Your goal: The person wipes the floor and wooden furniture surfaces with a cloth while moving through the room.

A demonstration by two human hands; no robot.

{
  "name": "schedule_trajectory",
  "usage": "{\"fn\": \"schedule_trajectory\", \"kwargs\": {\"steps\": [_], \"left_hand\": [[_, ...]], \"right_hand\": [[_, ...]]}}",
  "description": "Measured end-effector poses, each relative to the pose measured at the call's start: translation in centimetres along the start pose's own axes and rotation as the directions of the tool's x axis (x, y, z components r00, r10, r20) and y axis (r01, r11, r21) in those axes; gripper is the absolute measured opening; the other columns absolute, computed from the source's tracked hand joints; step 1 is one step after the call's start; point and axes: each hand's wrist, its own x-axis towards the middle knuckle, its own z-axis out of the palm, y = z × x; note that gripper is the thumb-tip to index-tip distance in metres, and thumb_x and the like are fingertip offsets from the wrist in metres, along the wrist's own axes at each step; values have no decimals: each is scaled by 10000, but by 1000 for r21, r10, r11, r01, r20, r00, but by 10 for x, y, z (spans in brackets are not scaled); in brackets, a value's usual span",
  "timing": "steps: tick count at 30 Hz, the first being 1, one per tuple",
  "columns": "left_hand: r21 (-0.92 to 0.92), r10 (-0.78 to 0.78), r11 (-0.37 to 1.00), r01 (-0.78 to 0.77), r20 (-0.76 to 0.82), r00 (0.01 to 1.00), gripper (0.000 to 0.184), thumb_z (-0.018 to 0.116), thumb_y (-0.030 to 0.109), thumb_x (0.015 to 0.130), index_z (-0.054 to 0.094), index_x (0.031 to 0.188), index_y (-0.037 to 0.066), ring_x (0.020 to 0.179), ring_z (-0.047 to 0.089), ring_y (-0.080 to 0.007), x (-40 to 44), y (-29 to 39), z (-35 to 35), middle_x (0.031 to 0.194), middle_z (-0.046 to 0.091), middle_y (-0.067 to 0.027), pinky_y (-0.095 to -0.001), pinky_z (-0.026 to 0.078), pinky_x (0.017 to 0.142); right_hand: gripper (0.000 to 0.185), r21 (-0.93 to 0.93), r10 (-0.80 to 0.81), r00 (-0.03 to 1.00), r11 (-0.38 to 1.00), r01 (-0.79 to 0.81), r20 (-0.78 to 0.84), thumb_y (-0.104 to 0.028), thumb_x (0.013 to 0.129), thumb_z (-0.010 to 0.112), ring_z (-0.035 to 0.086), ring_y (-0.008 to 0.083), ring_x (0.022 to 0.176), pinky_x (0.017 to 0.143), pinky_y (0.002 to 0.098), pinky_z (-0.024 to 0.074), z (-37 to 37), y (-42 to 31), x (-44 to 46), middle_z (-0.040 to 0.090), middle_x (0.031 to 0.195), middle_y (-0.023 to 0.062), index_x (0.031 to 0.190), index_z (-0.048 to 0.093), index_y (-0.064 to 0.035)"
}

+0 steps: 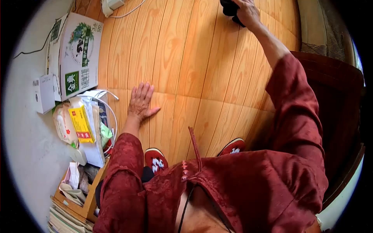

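My left hand (142,103) is palm down over the wood-grain floor (175,73), fingers stretched out and thumb apart. Nothing is in it, and it appears to rest on the surface. At the top edge of the view, my right hand (248,13) grips a dark, soft-looking black item (229,9). The frame's edge cuts off part of that hand and item, so the item's exact kind cannot be made out.
Along the left wall stand a printed carton (81,54), a small white box (44,94), a yellow packet (81,124), papers and a white cable (115,124). A white power strip (111,6) lies top left. A dark wooden chair (330,81) is at right. Red shoes (156,160) show below.
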Motion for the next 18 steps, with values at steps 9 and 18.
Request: {"fn": "schedule_trajectory", "kwargs": {"steps": [9,18], "left_hand": [[28,17,999,-18,18,1000,971,638,624,725,303,1467,95,1440,199,-308,-2,-2,3,1533,275,-114,-498,155,1160],[32,27,999,-28,32,999,992,627,616,730,256,1481,86,1451,164,-321,-1,0,4,1550,233,-118,-511,132,1165]], "right_hand": [[386,491,-543,710,813,312,448,-197,759,603,470,274,1163,801,408,444,6,-197,-307,494,1323,30,1143,624,-229],[318,368,-426,904,836,407,-33,-78,711,643,622,291,921,796,431,524,22,-55,-249,610,1110,77,1014,636,-175]]}}
